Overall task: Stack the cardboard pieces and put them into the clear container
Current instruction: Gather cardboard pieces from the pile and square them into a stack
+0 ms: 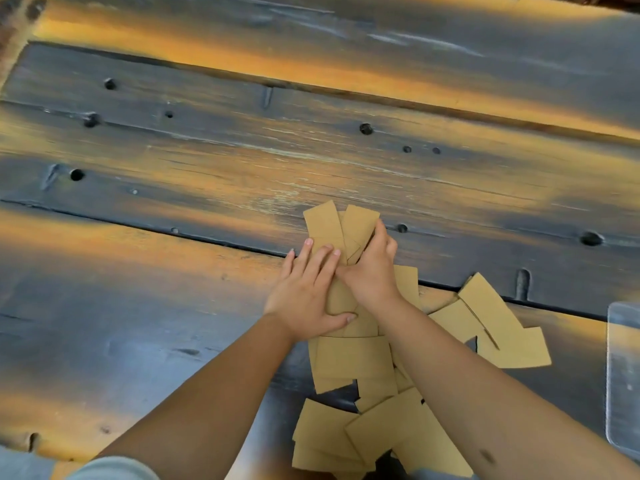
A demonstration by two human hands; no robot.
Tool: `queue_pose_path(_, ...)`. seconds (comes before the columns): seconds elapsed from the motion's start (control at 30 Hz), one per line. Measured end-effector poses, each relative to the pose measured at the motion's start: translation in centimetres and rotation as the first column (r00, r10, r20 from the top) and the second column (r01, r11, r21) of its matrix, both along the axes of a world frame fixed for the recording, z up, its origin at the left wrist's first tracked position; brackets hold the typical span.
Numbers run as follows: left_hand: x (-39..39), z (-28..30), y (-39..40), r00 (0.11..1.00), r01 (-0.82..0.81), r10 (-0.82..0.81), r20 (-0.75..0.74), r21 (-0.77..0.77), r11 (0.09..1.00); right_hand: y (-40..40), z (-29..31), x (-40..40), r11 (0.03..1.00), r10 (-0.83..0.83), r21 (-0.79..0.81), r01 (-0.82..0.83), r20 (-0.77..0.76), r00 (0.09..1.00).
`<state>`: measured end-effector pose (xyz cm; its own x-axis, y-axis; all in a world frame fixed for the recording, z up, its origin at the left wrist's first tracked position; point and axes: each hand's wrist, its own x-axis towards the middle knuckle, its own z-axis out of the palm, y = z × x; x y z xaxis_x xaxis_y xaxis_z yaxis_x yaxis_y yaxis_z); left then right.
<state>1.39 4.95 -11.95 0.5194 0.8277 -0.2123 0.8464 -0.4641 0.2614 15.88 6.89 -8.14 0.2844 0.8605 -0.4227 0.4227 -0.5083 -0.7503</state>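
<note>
Several brown cardboard pieces (353,362) lie scattered on the wooden table, from its middle down to the near edge. My left hand (308,292) lies flat on a small bunch of cardboard pieces (337,226), fingers spread, thumb pressing the near end. My right hand (372,268) grips the same bunch from the right, with fingers curled around its edge. The far ends of the bunch fan out beyond my fingers. More pieces (495,323) lie to the right. The clear container (623,375) sits at the right edge of the view, only partly visible.
The table (207,161) is made of dark, weathered wooden planks with gaps, knots and screw holes. A grey sleeve or trouser leg (114,469) shows at the bottom left.
</note>
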Motion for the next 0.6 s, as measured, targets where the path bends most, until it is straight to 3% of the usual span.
queue_pose_path(0.23, 0.0, 0.1, -0.1, 0.999, -0.032, 0.033, 0.023, -0.021, 0.999, 1.6, 0.4, 0.0, 0.982, -0.057, -0.187, 0.019, -0.198, 0.979)
queue_pose_path(0.47, -0.1, 0.5, -0.2, 0.993, -0.077, 0.082, 0.082, -0.062, 0.995, 2.1, 1.7, 0.0, 0.949, 0.249, -0.142, -0.281, -0.205, 0.946)
queue_pose_path(0.6, -0.3, 1.2, -0.2, 0.96, -0.111, 0.141, 0.24, -0.135, 0.985, 1.8, 2.6, -1.1, 0.954, 0.282, -0.056, -0.296, -0.183, 0.942)
